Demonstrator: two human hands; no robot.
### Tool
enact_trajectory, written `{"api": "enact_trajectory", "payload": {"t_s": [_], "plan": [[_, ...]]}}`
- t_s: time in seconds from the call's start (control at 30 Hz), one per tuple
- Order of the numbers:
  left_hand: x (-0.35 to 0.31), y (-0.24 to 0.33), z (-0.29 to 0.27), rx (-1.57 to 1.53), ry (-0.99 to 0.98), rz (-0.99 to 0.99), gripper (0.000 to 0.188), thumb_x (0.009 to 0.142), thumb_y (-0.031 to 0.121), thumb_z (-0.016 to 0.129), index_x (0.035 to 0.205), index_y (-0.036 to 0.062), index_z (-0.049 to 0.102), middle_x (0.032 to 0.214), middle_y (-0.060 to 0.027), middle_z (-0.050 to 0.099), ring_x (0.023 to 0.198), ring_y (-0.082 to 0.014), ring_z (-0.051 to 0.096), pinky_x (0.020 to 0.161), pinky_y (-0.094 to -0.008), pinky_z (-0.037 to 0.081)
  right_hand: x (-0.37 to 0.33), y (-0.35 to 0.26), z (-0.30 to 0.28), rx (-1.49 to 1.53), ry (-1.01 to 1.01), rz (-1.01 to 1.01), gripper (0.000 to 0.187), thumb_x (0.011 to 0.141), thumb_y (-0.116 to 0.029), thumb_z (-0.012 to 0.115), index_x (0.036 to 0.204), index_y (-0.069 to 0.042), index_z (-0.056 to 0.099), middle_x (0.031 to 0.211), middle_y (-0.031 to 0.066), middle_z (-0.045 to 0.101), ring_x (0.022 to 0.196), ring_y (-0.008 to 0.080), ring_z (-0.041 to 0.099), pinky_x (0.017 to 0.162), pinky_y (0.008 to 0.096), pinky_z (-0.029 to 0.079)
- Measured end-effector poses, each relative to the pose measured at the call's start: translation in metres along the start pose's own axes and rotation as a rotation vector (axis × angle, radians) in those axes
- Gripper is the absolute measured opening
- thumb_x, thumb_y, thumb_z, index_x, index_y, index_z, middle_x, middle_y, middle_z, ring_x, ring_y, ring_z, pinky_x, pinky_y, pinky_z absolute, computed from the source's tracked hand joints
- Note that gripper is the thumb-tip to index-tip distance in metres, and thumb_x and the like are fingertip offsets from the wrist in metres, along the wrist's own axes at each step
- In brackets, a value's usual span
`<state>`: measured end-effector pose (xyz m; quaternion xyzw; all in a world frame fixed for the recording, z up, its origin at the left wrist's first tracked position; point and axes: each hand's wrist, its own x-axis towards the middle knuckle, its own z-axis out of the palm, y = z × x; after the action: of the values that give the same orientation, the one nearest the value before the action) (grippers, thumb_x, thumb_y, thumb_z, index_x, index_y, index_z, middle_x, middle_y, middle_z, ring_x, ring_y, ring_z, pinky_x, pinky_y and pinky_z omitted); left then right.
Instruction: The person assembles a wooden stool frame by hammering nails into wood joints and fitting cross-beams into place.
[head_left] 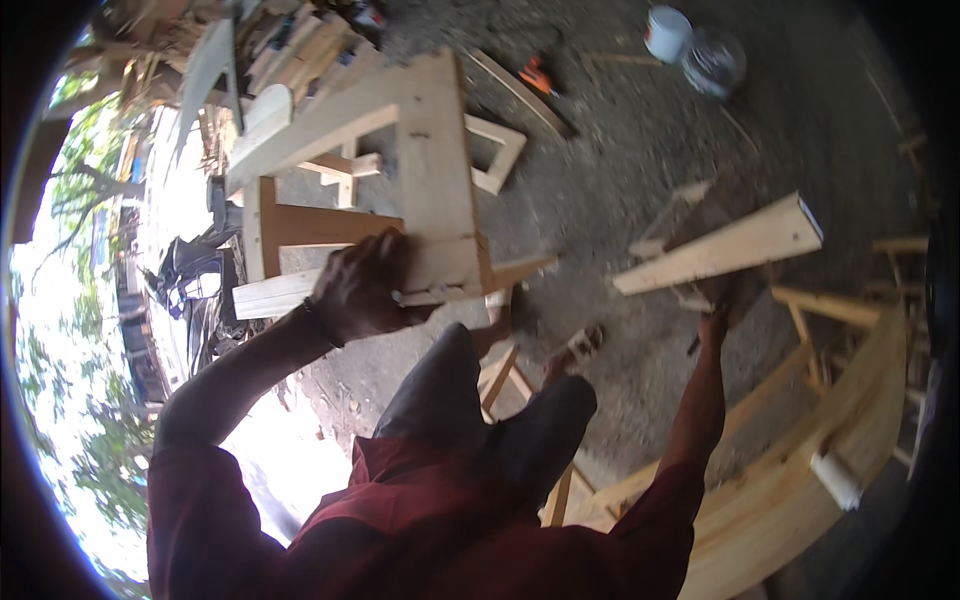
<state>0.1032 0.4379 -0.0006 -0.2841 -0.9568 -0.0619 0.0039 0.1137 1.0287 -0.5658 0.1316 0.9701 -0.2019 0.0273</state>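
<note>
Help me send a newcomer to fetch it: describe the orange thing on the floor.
Start at the large pale wooden frame under the person's left hand. Past its far right corner, a narrow board lies slanting on the grey floor. Just right of that board is the small orange thing, its bright colour unlike the bare wood beside it.

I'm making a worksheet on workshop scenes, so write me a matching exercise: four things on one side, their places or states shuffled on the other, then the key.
Things
1. left hand
2. tool
3. bucket
4. bracelet

Places and states
A. beside a clear container
B. dark, worn around the left wrist
C. touching the wooden frame
D. orange, lying on the floor

Pairs: 1-C, 2-D, 3-A, 4-B
</note>
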Motion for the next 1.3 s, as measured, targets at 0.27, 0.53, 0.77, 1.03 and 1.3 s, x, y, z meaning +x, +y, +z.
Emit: {"api": "enact_trajectory", "payload": {"t_s": [0.27,0.53,0.77,1.03,1.3], "plan": [[-0.003,0.005,-0.008,-0.078,-0.022,-0.146,0.061,0.065,0.035,0.085,0.106,-0.0004,0.056,0.093,-0.0161,0.06,0.08,-0.0357,0.065,0.067,-0.0436,0.056,-0.002,-0.008,-0.01,0.061,0.17,0.19,0.042,0.09,-0.037,0.062,0.111,-0.001,0.056,0.093,0.0198,0.067,0.081,0.0407,0.066,0.069,0.0496,0.051],[-0.036,0.014,0.001,-0.026,-0.028,-0.247,0.068,0.072,0.045,0.079,0.117,0.0005,0.054,0.106,-0.0186,0.059,0.092,-0.036,0.064,0.074,-0.045,0.055,-0.147,-0.208,-0.26,1.033,-0.145,0.67,0.03,0.097,-0.042,0.058,0.083,-0.02,0.044,0.059,-0.0074,0.035,0.043,0.0053,0.032,0.037,0.0247,0.028],[-0.012,0.009,0.004,-0.103,-0.126,-0.284,0.069,0.075,0.05,0.075,0.122,0.0057,0.05,0.109,-0.0145,0.057,0.096,-0.034,0.063,0.075,-0.0465,0.054,-0.225,-0.367,-0.403,0.805,-0.408,0.16,0.02,0.098,-0.022,0.057,0.1,-0.002,0.057,0.061,0.0026,0.05,0.05,0.0124,0.05,0.048,0.0315,0.041],[-0.021,0.004,0.008,-0.091,-0.156,-0.277,0.071,0.079,0.055,0.068,0.121,0.0015,0.048,0.107,-0.0152,0.057,0.092,-0.0335,0.065,0.073,-0.0477,0.054,-0.197,-0.491,-0.489,0.492,-0.493,-0.535,0.022,0.099,-0.015,0.051,0.112,0.002,0.055,0.074,0.0245,0.062,0.072,0.0453,0.065,0.058,0.0457,0.048],[-0.025,0.002,0.013,-0.06,-0.032,-0.243,0.072,0.077,0.056,0.069,0.118,0.0002,0.05,0.103,-0.0157,0.058,0.087,-0.0338,0.066,0.069,-0.0475,0.055,-0.183,-0.511,-0.479,0.285,-0.556,-0.643,0.02,0.1,-0.019,0.05,0.102,0.001,0.051,0.07,0.0252,0.06,0.071,0.0463,0.063,0.056,0.0509,0.045]]}}
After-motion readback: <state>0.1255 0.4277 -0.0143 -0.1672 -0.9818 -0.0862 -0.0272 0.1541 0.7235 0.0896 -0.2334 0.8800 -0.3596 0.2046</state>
